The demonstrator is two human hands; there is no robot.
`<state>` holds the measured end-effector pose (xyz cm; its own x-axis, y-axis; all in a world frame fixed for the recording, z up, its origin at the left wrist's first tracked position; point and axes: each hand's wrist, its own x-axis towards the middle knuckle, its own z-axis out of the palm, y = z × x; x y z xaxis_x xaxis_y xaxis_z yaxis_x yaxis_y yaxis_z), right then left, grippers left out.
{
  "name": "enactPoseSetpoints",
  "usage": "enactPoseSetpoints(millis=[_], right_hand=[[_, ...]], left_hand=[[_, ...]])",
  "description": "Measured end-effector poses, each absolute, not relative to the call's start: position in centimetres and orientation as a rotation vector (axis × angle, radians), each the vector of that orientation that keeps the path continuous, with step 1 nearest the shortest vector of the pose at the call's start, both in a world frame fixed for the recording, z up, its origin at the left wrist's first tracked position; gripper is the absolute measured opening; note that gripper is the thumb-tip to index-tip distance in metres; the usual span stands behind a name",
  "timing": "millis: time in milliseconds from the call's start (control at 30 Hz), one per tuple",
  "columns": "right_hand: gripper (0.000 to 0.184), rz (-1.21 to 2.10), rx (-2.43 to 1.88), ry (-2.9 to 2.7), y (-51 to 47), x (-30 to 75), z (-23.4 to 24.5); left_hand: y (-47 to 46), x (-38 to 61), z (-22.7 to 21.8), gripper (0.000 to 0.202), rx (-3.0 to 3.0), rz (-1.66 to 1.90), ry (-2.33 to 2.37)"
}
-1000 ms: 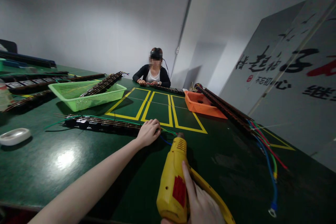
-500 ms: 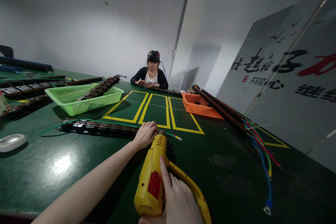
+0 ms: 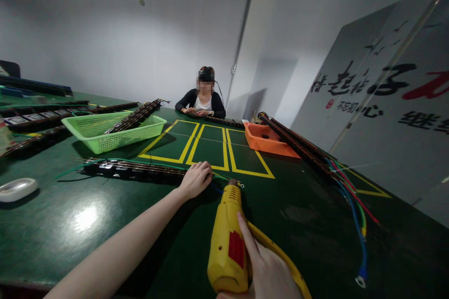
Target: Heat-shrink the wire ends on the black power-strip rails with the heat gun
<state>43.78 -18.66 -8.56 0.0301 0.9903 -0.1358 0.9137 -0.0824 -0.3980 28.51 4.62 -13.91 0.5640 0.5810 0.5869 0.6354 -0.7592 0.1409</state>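
Gripping yellow drill (image 3: 228,243), right hand (image 3: 270,273); left hand (image 3: 195,179) presses strip (image 3: 133,169).

Two bare hands and one bare forearm, seen from the person's own head camera

The left forearm (image 3: 133,238) is unclothed along the whole stretch in view, from the lower left edge of the frame to the wrist; it is long, slender and smooth; the left hand (image 3: 195,178) is bare, small in the picture, with rounded knuckles along its back; the right hand (image 3: 270,273) is bare too and shows only in part at the bottom edge; its back and one long finger are visible; the frame cuts off its wrist.
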Motion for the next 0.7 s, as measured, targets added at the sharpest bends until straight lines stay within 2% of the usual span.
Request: enactPoseSetpoints(millis=[500, 700], right_hand=[[0.119, 0.433, -2.083, -2.027, -18.2, 42.4, -9.5], [0.126, 0.508, -2.058, -2.086, -17.1, 39.7, -9.0]], left_hand=[[4.4, 28.7, -13.6, 0.016, -2.684, -0.917, -1.08], [4.4, 28.7, -13.4, 0.016, -2.679, -0.883, -1.105]])
